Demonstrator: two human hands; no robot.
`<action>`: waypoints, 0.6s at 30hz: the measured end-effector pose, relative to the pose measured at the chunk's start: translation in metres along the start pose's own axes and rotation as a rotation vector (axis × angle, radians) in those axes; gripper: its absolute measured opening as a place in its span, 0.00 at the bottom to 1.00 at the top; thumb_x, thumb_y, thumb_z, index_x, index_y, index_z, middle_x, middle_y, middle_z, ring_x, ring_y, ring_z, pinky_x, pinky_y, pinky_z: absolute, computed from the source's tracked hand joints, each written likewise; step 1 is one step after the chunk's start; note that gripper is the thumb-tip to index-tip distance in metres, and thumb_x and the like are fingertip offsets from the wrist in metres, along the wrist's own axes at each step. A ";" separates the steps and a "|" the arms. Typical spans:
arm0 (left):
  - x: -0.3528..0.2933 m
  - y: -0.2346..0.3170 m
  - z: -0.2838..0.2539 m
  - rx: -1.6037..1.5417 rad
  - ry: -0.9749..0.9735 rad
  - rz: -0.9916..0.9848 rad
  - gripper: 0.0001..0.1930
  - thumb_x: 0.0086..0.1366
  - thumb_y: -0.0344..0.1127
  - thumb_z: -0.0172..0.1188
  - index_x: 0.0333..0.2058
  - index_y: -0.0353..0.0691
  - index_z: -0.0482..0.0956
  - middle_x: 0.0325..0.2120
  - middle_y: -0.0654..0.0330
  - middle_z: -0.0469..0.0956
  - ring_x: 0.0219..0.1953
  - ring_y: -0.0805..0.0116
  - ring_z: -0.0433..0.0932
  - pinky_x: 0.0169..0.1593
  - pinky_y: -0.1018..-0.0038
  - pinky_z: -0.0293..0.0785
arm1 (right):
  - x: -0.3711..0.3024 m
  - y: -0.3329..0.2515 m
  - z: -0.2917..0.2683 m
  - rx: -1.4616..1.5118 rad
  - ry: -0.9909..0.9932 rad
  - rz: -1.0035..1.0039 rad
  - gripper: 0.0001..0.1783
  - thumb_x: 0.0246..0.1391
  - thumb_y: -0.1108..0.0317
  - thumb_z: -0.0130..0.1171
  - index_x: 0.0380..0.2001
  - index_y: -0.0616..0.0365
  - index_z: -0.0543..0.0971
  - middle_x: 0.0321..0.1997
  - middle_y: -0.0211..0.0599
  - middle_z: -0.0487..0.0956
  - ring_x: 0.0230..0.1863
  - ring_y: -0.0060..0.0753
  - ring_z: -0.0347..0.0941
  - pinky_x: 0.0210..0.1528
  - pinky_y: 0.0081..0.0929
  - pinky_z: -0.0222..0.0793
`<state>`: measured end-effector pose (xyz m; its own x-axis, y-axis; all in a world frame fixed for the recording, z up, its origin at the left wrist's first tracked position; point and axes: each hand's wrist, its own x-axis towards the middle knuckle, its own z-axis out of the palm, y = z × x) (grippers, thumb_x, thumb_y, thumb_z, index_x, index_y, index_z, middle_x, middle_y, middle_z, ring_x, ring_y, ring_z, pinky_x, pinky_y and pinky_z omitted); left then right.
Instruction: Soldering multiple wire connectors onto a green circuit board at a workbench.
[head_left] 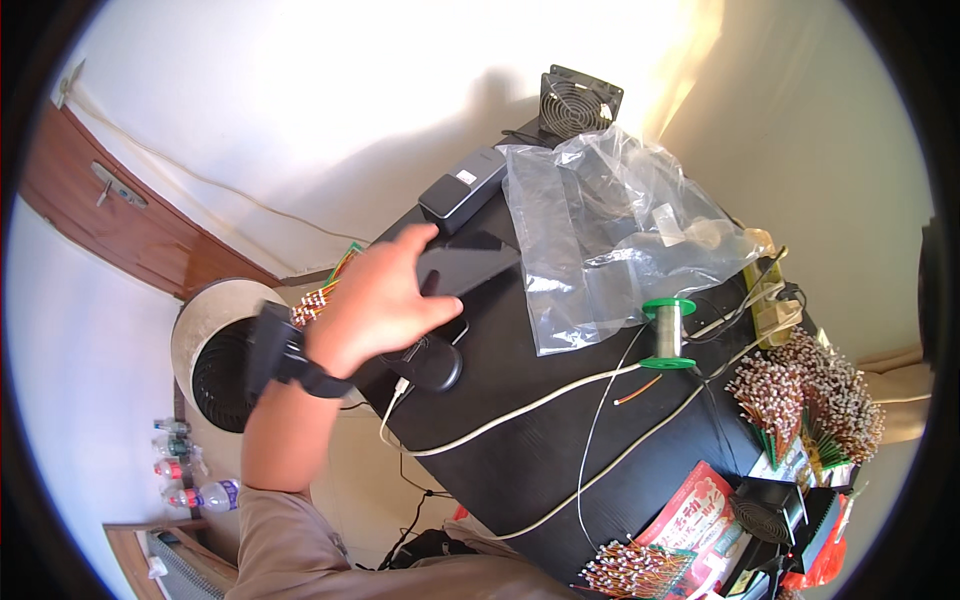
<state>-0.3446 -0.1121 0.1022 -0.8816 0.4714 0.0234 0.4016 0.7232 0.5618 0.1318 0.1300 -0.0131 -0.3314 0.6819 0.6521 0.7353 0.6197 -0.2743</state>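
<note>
My left hand (385, 302) reaches over the far left of a black table (500, 410), its thumb and index finger spread and nothing between them. A black device is strapped to that wrist. Just beyond the fingers lies a flat dark glossy slab (470, 262); I cannot tell whether the hand touches it. Below the hand, a black rounded device (432, 364) has a white cable plugged into it. Past the fingertips stands a dark grey box-shaped device (463, 190). A bundle of thin wires (312, 305) shows partly behind the wrist. My right hand is out of view.
A clear plastic bag (590, 260) covers the table's far right, before a black fan (580, 103). A green-ended spool of silvery wire (667, 333) stands near a power strip (772, 305). Wire bundles (805, 395) and a small black fan (768, 508) sit at right. White cables cross the table.
</note>
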 end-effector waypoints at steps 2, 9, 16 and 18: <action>0.006 0.006 -0.030 -0.131 -0.048 -0.130 0.40 0.50 0.41 0.71 0.60 0.32 0.67 0.39 0.43 0.80 0.43 0.53 0.80 0.48 0.65 0.74 | 0.002 0.000 0.005 -0.011 -0.003 -0.002 0.42 0.54 0.57 0.67 0.62 0.69 0.58 0.54 0.62 0.70 0.46 0.60 0.72 0.48 0.53 0.71; 0.004 0.007 -0.045 -0.159 0.053 -0.280 0.38 0.51 0.42 0.71 0.59 0.33 0.68 0.34 0.46 0.81 0.37 0.57 0.81 0.42 0.68 0.75 | 0.009 0.006 0.011 -0.035 -0.008 0.003 0.41 0.54 0.58 0.67 0.62 0.69 0.58 0.54 0.61 0.70 0.47 0.60 0.72 0.48 0.52 0.71; -0.042 0.024 0.023 0.293 0.139 0.084 0.37 0.48 0.37 0.72 0.57 0.32 0.68 0.39 0.45 0.78 0.43 0.44 0.76 0.49 0.56 0.71 | 0.008 0.001 0.018 -0.041 0.005 0.016 0.41 0.55 0.58 0.67 0.62 0.69 0.59 0.55 0.61 0.70 0.47 0.59 0.72 0.49 0.52 0.71; -0.041 0.025 0.033 0.311 0.133 0.091 0.37 0.48 0.36 0.72 0.57 0.32 0.68 0.40 0.45 0.78 0.44 0.44 0.76 0.50 0.57 0.70 | 0.012 0.003 0.018 -0.040 0.008 0.031 0.41 0.55 0.58 0.66 0.62 0.69 0.59 0.55 0.61 0.70 0.47 0.59 0.72 0.49 0.51 0.71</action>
<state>-0.2901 -0.0962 0.0878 -0.8552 0.4856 0.1811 0.5181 0.8101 0.2743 0.1196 0.1471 -0.0186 -0.3037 0.6970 0.6496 0.7679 0.5826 -0.2661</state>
